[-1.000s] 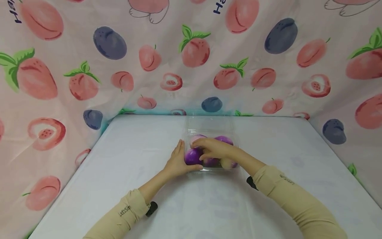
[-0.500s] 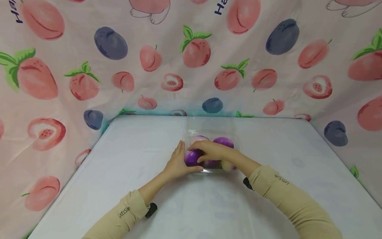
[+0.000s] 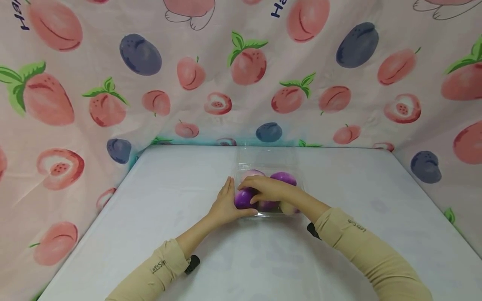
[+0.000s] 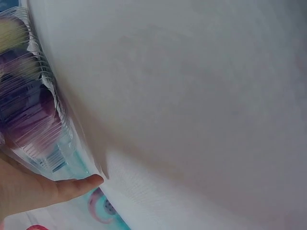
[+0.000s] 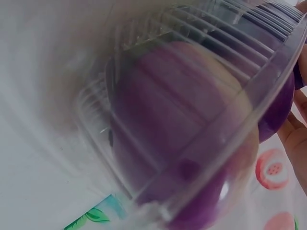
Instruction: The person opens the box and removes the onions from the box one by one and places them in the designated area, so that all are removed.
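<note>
A clear plastic box sits at the centre of the head view, on a white worktop, with its see-through lid folded back toward the upper edge. Five round pieces in purple, pink and cream show inside. A glossy purple piece is at the box's lower left, a pale pink piece behind it, a purple-and-white piece at the upper right, a cream piece at the lower right, and a darker piece between.

A person's left hand lies against the left side of the box. Its fingers are straight and close together, pointing up the frame, and the thumb stretches along the box's lower edge. The right hand crosses over the box from the right, with fingers and thumb curved round the glossy purple piece.

The left wrist view shows the ribbed box wall at upper left and the hand at lower left. In the right wrist view, a large purple-and-cream piece shows through the plastic.

Both sleeves are beige. Behind hangs a pink cloth printed with peaches and dark blue fruit.
</note>
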{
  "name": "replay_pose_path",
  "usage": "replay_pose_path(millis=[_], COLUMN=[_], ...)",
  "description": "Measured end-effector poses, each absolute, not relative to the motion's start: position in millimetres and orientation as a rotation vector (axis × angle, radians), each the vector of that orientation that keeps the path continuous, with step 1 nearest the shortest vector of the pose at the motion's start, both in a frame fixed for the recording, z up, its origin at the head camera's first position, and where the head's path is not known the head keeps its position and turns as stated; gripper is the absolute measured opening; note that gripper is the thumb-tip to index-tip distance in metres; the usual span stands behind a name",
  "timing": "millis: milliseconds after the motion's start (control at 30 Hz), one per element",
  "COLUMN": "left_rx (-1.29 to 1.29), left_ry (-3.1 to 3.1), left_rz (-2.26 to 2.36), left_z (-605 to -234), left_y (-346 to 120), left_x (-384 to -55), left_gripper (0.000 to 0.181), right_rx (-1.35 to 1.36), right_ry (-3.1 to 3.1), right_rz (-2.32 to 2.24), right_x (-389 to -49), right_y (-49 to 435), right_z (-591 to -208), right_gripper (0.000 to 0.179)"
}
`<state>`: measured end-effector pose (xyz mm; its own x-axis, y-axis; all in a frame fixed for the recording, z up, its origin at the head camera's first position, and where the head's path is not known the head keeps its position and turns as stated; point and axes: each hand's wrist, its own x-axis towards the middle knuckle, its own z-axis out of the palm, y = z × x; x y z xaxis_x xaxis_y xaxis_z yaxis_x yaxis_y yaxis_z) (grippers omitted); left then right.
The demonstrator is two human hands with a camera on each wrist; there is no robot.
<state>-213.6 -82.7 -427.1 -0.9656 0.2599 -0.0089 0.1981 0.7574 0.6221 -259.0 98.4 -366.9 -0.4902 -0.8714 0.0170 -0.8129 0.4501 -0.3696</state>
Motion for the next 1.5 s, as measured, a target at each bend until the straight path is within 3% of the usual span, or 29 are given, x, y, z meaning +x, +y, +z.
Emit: replay_pose_path(millis=[733,1500], left_rx=[0.335,0.333], left_ry=[2.856,2.893], left_rz=[1.059,1.007], left_z=[-428.9,-425.0], left_y=[-88.3,-79.7], left_x=[-217.6,-212.9], left_gripper=[0.128,0.128], right_rx=[-1.527,-1.241], right_ry=[2.523,2.743], right_rz=[-0.8,-1.161], right_x=[-263.2,-239.0], right_y=[114.7,176.6], right_z=[-365.3,-347.4], right_gripper=[0.044,0.052])
